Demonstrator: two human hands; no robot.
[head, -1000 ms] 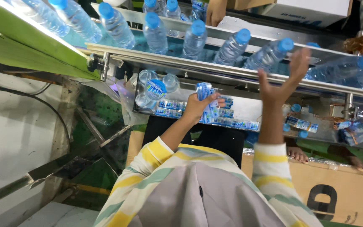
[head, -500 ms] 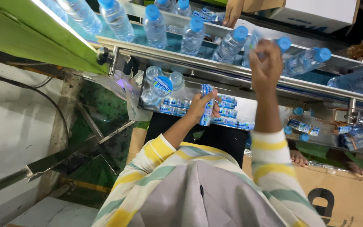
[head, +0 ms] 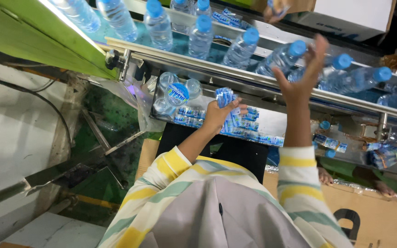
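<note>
Labels [head: 226,97], a bunched stack of thin blue-and-white plastic sleeves, are sitting clamped in the left hand [head: 219,115], which is hanging just above a shallow tray [head: 272,123] lined with more of the same sleeves. The right hand [head: 302,76] is reaching up to the conveyor [head: 235,69], fingers spread and apart, palm toward a tilted bottle [head: 281,57]; whether it is touching the bottle cannot be told. Judging by this, the step in hand is sleeving: one hand is feeding labels while the other is meeting a passing bottle. The next move would likely call for peeling a single sleeve from the stack, opening it into a tube and steadying a bottle that is leaning and moving on the belt. Bottles are clear, ribbed, thin-walled plastic with round blue caps [head: 297,47], several leaning against the polished steel rail [head: 198,62]. Sleeves are looking slick and flimsy, prone to sticking together. A second person's hand [head: 276,9] is working at the far side of the line. Cardboard [head: 382,216] is lying below, at the right.
</note>
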